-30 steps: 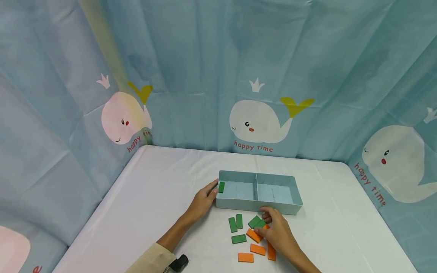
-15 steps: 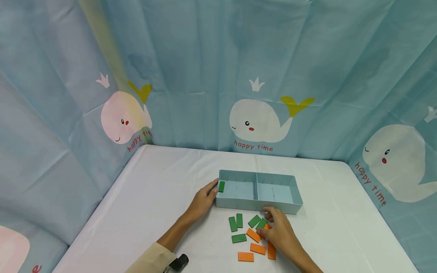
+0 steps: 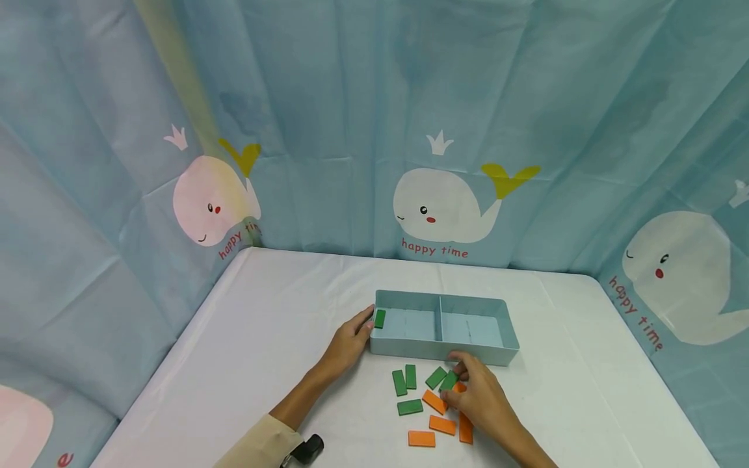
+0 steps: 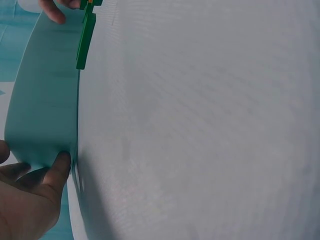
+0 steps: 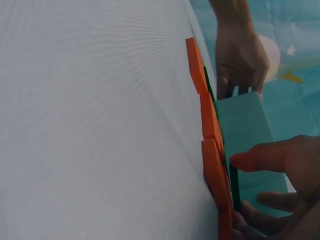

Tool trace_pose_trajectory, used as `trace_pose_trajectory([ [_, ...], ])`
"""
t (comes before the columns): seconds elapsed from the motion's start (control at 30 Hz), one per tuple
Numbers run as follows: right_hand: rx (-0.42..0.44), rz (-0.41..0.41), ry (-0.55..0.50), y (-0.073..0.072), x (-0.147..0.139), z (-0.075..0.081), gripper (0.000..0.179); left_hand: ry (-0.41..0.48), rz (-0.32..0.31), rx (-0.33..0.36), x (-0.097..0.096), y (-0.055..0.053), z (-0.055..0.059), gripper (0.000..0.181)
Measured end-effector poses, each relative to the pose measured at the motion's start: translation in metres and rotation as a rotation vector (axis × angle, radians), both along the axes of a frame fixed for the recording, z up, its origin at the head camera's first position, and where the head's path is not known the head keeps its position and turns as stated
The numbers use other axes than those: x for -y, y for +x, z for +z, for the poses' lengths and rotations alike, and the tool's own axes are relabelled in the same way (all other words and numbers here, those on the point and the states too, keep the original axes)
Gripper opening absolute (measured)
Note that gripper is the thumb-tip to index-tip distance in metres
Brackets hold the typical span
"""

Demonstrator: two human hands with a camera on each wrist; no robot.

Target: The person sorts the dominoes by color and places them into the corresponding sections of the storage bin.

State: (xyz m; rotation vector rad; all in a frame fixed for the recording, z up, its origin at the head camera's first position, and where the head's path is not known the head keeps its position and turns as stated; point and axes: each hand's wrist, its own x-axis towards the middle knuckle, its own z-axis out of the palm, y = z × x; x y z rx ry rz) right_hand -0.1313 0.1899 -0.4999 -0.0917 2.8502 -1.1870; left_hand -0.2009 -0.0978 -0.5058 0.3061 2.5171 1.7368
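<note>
A light-blue two-compartment box (image 3: pixel 409 349) stands on the table. My left hand (image 3: pixel 345 348) rests against its left end, fingers and thumb fairly straight; the left wrist view has this hand (image 4: pixel 35 200) touching the end wall. Inside the left compartment, against that end, lies one green block (image 3: pixel 380 319). In front of the box, my right hand (image 3: pixel 481 393) pinches another green block (image 3: pixel 448 381) between thumb and fingers, low over the table. The right wrist view shows the thumb at one end of this block (image 5: pixel 234 185). Partly hidden under the hand is an orange block (image 3: pixel 459 388).
Several loose green blocks (image 3: pixel 410 407) lie left of my right hand. Several orange blocks (image 3: pixel 422 439) are nearer me. A white cloth covers the table (image 3: pixel 281 305), and a light-blue whale-print curtain (image 3: pixel 328 195) hangs behind it.
The green block at my right hand has turned and separated from its green neighbour, and the hand has shifted slightly right. My left hand stays at the box's end.
</note>
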Motion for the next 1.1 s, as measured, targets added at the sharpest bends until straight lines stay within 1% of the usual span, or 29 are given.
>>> trace_pose_trajectory([
  [0.13,0.003,0.004,-0.028,0.001,-0.001,0.005,0.070,0.010,0.004,-0.002,0.000,0.000,0.000,0.053],
  [0.3,-0.007,0.004,-0.087,0.002,0.000,0.009,0.067,0.021,-0.001,-0.007,0.000,-0.001,-0.002,0.053],
  [0.57,-0.075,0.029,-0.173,0.005,0.005,0.017,0.065,0.021,-0.008,0.002,0.000,0.000,-0.001,0.053],
  [0.8,-0.137,0.078,-0.258,0.007,0.005,0.022,0.069,0.015,-0.030,-0.007,0.001,0.000,0.000,0.054],
  [0.9,-0.185,0.103,-0.265,0.007,0.006,0.023,0.070,0.013,-0.028,-0.005,0.001,0.000,-0.001,0.053],
  [1.0,-0.237,0.125,-0.251,0.006,0.006,0.025,0.071,0.020,-0.025,-0.010,0.001,0.000,0.000,0.054],
  [1.1,-0.262,0.135,-0.239,0.006,0.007,0.027,0.070,0.024,-0.022,-0.010,0.001,0.000,0.000,0.054],
])
